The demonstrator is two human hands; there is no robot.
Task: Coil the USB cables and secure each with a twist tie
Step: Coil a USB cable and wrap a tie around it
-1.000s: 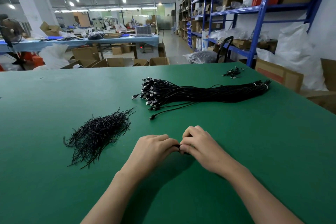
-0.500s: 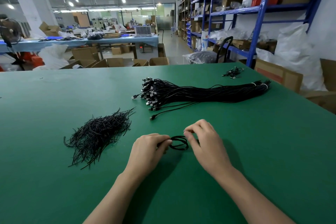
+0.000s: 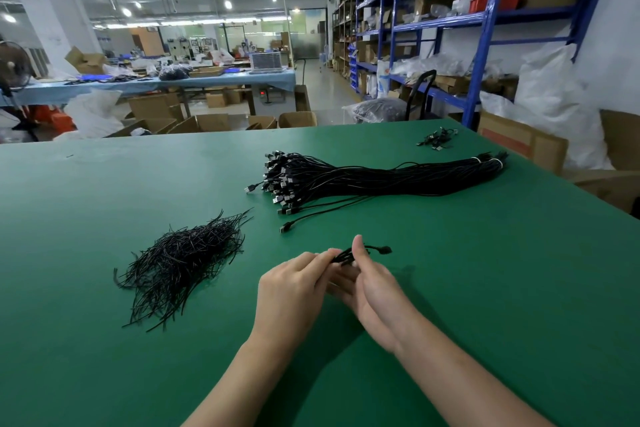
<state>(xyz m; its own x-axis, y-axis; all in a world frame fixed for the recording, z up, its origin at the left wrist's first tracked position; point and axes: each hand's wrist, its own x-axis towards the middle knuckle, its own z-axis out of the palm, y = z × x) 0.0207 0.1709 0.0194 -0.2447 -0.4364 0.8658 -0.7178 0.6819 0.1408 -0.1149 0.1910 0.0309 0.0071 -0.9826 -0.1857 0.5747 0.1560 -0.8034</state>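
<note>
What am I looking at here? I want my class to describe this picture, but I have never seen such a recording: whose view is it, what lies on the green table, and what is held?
There is no machine. A person works with bare hands, and the single camera sits on their head, looking forward and down. The left hand and right hand pinch a small coiled black cable between them. On the green table, a loose pile of thin black twist ties lies to the left. Farther back lies a long bundle of uncoiled black USB cables.
</note>
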